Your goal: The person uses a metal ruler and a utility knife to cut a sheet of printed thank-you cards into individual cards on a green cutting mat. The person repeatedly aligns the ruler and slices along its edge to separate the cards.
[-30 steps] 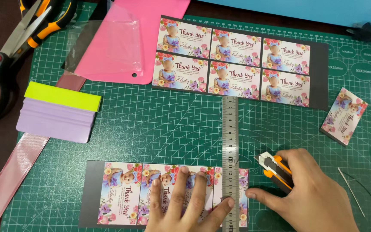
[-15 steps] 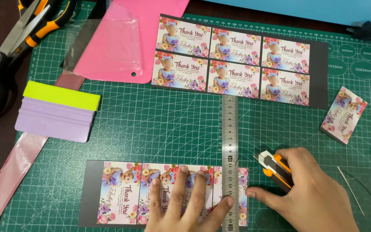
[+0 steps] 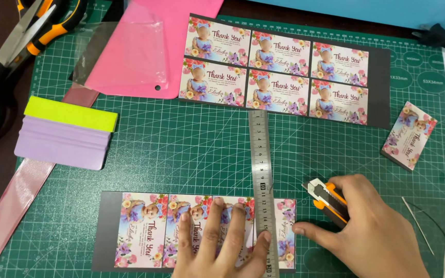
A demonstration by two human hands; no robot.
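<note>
Left hand flat, fingers spread, pinning the steel ruler onto a strip of printed floral cards with dark backing, near edge of the green cutting mat. Ruler runs vertically across the strip's right end. Right hand closed around an orange-black utility knife, just right of the ruler.

Right hand with the orange utility knife a touch nearer the steel ruler.

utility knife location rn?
Head view, lower right: the orange utility knife is in the right hand on the green cutting mat, just right of the steel ruler.
</note>
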